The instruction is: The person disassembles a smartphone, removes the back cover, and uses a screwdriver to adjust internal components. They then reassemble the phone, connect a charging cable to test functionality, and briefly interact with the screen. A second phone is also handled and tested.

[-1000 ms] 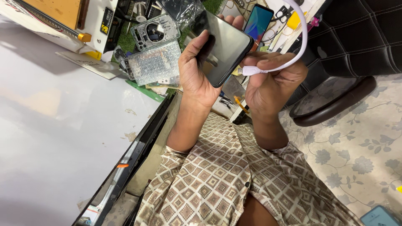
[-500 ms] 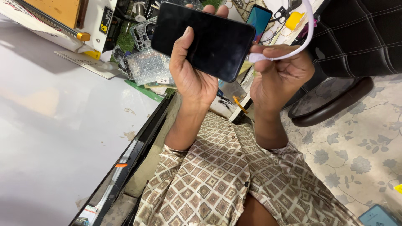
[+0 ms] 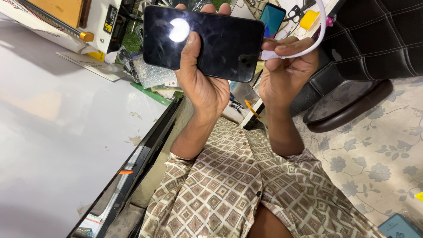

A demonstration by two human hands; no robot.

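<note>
A black phone (image 3: 207,42) is being held up flat above a cluttered workbench (image 3: 66,132), the left hand (image 3: 200,83) wrapping its edge, while the right hand (image 3: 286,66) is pinching a white cable (image 3: 308,46) at its end.

A dark, glossy phone screen (image 3: 207,42) is centre; a smaller teal-lit screen (image 3: 272,20) lies behind it.

The left hand (image 3: 200,83) grips a dark-screened phone (image 3: 207,39) held flat above the cluttered bench (image 3: 66,132), while the right hand (image 3: 286,70) pinches a white cable (image 3: 308,46) whose plug meets the phone's right end.
</note>
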